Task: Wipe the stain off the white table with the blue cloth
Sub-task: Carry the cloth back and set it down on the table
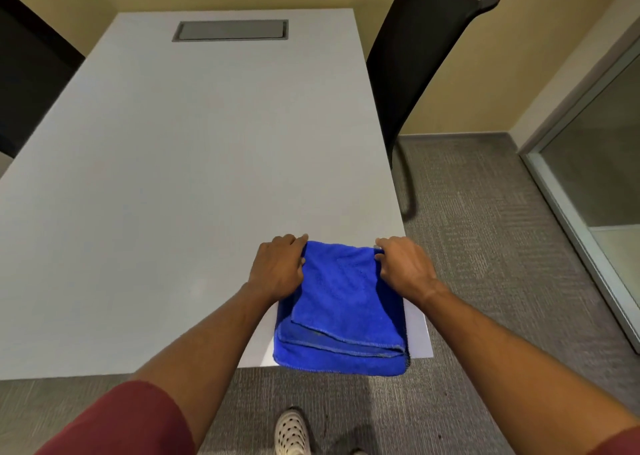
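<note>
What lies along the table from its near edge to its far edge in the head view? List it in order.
blue cloth → left hand and right hand gripping its far corners → bare white table → grey hatch

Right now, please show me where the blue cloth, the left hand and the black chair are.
blue cloth [341, 302]: head view, middle of its top fold.
left hand [278, 269]: head view, back of the hand.
black chair [426, 39]: head view, its backrest.

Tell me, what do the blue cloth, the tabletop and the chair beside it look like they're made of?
The blue cloth looks like microfibre or terry: a fuzzy, matte pile with stitched edges, folded in layers. The white table seems to be laminate or coated board, going by its smooth, flat, faintly sheened top. The black chair appears to be moulded plastic, with a smooth curved back and a cut-out handle, though that is uncertain.
</note>
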The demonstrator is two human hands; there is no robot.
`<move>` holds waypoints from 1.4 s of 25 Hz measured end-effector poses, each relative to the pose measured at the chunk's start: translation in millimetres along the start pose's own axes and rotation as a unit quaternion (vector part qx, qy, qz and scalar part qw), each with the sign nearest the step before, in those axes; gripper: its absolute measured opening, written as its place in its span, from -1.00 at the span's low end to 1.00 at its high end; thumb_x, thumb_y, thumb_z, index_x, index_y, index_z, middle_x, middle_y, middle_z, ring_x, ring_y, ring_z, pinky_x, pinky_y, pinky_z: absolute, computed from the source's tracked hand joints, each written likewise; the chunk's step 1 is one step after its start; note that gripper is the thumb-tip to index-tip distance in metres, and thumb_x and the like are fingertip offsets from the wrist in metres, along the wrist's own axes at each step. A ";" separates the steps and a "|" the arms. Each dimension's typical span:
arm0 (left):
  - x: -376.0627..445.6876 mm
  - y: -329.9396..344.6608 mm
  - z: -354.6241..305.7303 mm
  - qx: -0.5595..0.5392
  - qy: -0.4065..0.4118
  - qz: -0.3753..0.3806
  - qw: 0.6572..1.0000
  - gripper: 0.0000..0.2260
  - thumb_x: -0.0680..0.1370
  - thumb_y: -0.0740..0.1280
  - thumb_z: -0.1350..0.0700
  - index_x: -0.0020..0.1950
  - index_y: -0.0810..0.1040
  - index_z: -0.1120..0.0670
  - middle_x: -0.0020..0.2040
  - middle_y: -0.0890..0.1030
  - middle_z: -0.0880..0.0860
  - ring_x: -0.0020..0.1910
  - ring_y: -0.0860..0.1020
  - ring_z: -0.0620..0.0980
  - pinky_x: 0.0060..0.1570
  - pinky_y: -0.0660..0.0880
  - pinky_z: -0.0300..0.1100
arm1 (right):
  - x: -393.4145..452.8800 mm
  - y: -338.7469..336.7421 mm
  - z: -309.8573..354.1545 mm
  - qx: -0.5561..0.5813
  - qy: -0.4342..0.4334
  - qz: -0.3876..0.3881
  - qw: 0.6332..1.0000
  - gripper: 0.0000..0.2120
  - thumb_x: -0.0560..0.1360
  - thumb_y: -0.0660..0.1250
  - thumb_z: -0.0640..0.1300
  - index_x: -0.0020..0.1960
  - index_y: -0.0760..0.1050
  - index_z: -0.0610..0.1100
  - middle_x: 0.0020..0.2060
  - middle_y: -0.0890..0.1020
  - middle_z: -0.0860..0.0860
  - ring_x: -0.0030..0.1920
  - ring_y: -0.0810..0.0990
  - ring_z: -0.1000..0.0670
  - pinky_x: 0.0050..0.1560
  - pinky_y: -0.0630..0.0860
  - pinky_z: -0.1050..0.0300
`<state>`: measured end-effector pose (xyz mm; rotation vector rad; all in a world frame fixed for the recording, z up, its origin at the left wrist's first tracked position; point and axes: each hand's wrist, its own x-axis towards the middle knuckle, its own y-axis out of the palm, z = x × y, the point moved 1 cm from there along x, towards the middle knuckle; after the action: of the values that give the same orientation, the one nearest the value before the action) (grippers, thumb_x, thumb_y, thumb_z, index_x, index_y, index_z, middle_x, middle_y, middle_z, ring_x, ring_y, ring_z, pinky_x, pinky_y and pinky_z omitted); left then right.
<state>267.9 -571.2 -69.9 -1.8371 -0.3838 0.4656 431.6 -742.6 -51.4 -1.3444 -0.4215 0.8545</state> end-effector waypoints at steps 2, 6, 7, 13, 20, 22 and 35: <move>5.2 -2.8 -0.3 -0.002 -0.003 0.002 1.000 -0.60 0.59 0.20 0.10 0.44 0.39 0.08 0.20 0.56 0.11 0.14 0.51 0.11 0.14 0.40 -0.02 | 3.3 -2.2 2.1 0.003 0.011 0.005 1.000 -0.84 0.58 0.26 -0.22 -0.18 0.48 -0.15 -0.20 0.57 -0.05 -0.21 0.54 -0.07 -0.24 0.45 0.05; 8.4 -14.4 -1.0 -0.046 -0.009 -0.005 0.999 -0.77 0.55 0.25 0.14 0.17 0.57 0.08 0.05 0.61 0.07 0.02 0.55 0.07 0.09 0.44 0.00 | 6.1 -14.0 5.3 0.037 0.009 0.028 0.999 -0.86 0.56 0.33 -0.22 -0.06 0.67 -0.18 -0.10 0.66 -0.08 -0.10 0.64 -0.10 -0.08 0.60 0.00; 7.9 -20.4 -1.2 -0.063 -0.014 -0.003 0.998 -0.81 0.54 0.27 0.14 0.11 0.59 0.08 0.01 0.62 0.05 -0.01 0.57 0.06 0.07 0.46 0.00 | 5.6 -20.8 5.9 0.049 0.012 0.036 0.998 -0.87 0.55 0.35 -0.22 -0.01 0.69 -0.16 -0.07 0.69 -0.07 -0.06 0.65 -0.10 -0.01 0.61 -0.02; -9.0 -77.4 6.2 -0.162 -0.023 0.014 0.986 -0.91 0.47 0.36 0.18 -0.07 0.64 0.12 -0.15 0.66 0.02 -0.14 0.60 0.01 -0.09 0.58 -0.02 | -2.0 -84.3 13.4 0.101 0.007 0.057 0.993 -0.90 0.47 0.44 -0.23 -0.04 0.71 -0.15 -0.12 0.72 -0.06 -0.06 0.66 -0.02 0.02 0.65 0.02; -48.1 -164.4 -0.2 -0.167 -0.028 -0.048 0.984 -0.93 0.44 0.41 0.19 -0.11 0.66 0.09 -0.21 0.66 -0.03 -0.19 0.62 -0.05 -0.16 0.57 -0.13 | -31.9 -167.8 50.6 0.121 -0.053 0.001 0.991 -0.89 0.49 0.45 -0.21 0.00 0.69 -0.17 -0.15 0.69 -0.04 -0.09 0.64 0.01 -0.09 0.59 0.16; -57.4 -192.5 -5.4 -0.158 -0.028 -0.078 0.984 -0.93 0.45 0.41 0.18 -0.10 0.66 0.08 -0.21 0.65 -0.05 -0.18 0.61 -0.07 -0.17 0.56 -0.15 | -38.9 -191.3 60.9 0.118 -0.070 -0.037 0.990 -0.90 0.50 0.44 -0.20 0.00 0.69 -0.17 -0.18 0.67 -0.03 -0.10 0.63 0.01 -0.12 0.58 0.15; -119.5 -310.4 -14.8 -0.071 -0.041 -0.221 0.972 -0.86 0.47 0.40 0.18 0.01 0.67 0.11 -0.15 0.62 -0.01 -0.13 0.59 -0.01 -0.14 0.54 -0.13 | -71.4 -278.0 122.5 0.142 -0.154 -0.159 0.965 -0.89 0.50 0.41 -0.30 -0.03 0.69 -0.18 -0.24 0.60 0.04 -0.23 0.54 0.13 -0.35 0.42 0.36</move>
<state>162.1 -547.2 244.8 -1.8017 -0.8781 0.2090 380.1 -711.6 254.9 -0.8506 -0.7080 0.8203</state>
